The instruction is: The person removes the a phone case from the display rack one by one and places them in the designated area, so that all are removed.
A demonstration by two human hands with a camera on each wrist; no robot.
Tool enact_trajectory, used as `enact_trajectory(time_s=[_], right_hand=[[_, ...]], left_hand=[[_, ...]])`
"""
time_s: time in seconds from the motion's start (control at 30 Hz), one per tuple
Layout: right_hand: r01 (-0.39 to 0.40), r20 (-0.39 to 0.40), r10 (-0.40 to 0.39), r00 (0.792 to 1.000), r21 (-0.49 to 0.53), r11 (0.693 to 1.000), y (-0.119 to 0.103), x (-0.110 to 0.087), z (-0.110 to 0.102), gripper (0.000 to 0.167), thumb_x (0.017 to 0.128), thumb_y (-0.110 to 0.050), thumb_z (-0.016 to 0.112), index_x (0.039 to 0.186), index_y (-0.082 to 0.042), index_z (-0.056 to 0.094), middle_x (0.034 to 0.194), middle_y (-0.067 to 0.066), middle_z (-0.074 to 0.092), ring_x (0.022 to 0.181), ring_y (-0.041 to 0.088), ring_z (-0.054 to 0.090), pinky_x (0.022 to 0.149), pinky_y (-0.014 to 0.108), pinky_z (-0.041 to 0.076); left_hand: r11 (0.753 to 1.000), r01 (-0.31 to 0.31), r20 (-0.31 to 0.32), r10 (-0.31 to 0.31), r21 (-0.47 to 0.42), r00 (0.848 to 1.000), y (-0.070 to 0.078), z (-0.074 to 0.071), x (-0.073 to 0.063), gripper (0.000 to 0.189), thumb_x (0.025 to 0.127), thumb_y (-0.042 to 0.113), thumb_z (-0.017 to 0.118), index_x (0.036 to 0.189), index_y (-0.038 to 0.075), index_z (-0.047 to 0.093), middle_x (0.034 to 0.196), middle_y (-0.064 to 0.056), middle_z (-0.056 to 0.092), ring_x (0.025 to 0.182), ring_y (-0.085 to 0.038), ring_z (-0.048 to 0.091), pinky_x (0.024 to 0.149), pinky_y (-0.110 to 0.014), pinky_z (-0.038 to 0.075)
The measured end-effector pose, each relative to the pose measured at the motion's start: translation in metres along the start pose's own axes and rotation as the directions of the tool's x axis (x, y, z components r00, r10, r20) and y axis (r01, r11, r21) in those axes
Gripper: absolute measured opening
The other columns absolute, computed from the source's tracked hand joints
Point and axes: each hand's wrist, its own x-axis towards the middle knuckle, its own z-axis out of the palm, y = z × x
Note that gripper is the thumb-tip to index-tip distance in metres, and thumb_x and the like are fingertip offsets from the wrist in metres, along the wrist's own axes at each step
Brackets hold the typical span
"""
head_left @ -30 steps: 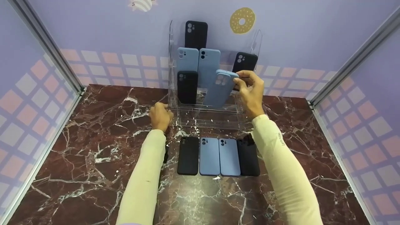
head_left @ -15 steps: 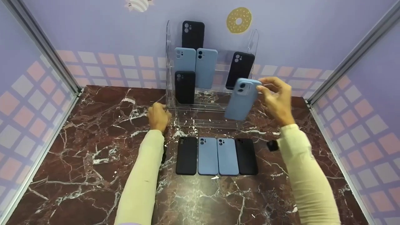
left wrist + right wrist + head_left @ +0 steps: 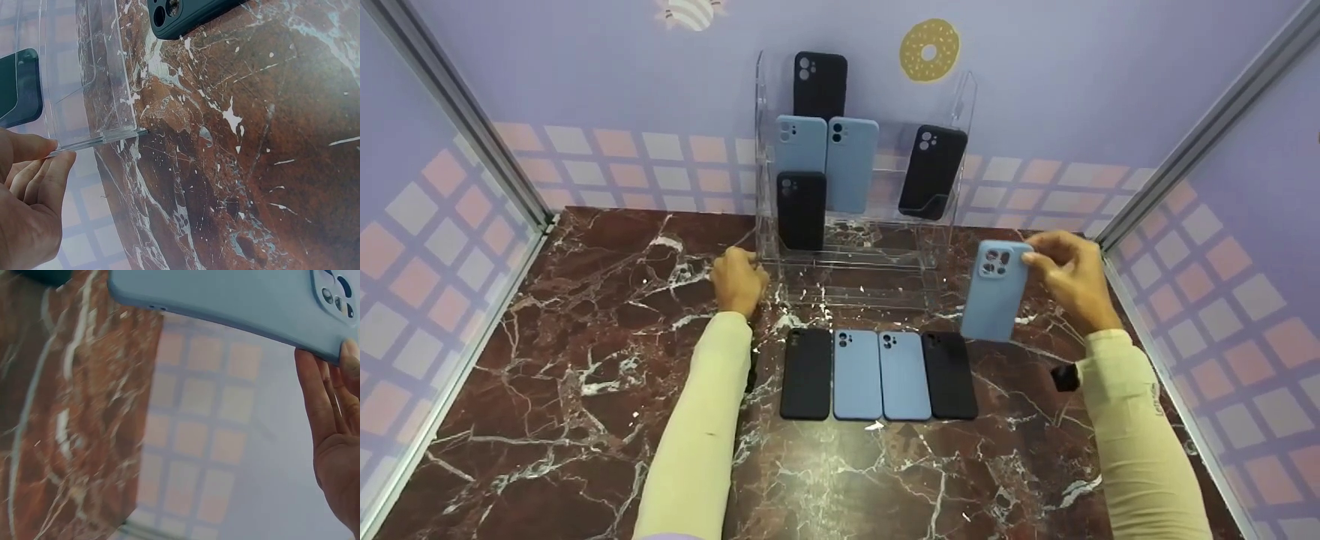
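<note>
I see the rack [image 3: 855,263] on the table [image 3: 547,375], the wall [image 3: 1035,82] behind it. On the rack's left half an upper case [image 3: 820,86] stands behind a side-by-side pair [image 3: 852,169], a lower case [image 3: 801,214] before the pair's left one; a lone case [image 3: 933,172] is at the rack's right. Four cases [image 3: 858,379] lie in a row before it. The left hand [image 3: 739,281] touches its left edge; the right hand [image 3: 1072,279], with a held case [image 3: 996,300], is to its right.

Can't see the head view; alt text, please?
The right hand pinches a blue phone case by a top corner, right of a clear stand bearing five cases; the left hand holds the stand's left side. In front, four cases lie in a row on the marbled table: black, blue, blue, black.
</note>
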Motion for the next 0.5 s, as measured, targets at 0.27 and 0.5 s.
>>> enact_trajectory(time_s=[0.27, 0.5], right_hand=[[-0.113, 0.073, 0.115, 0.991, -0.023, 0.993, 0.052, -0.012, -0.008, 0.017, 0.088, 0.008, 0.07, 0.104, 0.015, 0.068, 0.09, 0.023, 0.07, 0.068, 0.009, 0.066, 0.06, 0.023, 0.057], [-0.143, 0.134, 0.161, 0.978, -0.136, 0.98, 0.096, -0.022, -0.008, 0.015, 0.088, 0.003, 0.073, 0.101, 0.01, 0.07, 0.092, 0.023, 0.07, 0.061, 0.008, 0.064, 0.055, 0.026, 0.055]], left_hand=[[1.0, 0.019, 0.024, -0.019, 0.007, 1.0, 0.001, -0.001, -0.001, 0.03, 0.084, 0.003, 0.068, 0.112, -0.003, 0.075, 0.107, -0.021, 0.074, 0.104, -0.051, 0.064, 0.095, -0.057, 0.047], [1.0, 0.02, 0.012, -0.02, 0.002, 1.0, 0.001, -0.001, 0.0, 0.028, 0.083, 0.003, 0.068, 0.109, -0.003, 0.076, 0.106, -0.021, 0.074, 0.105, -0.05, 0.065, 0.094, -0.056, 0.049]])
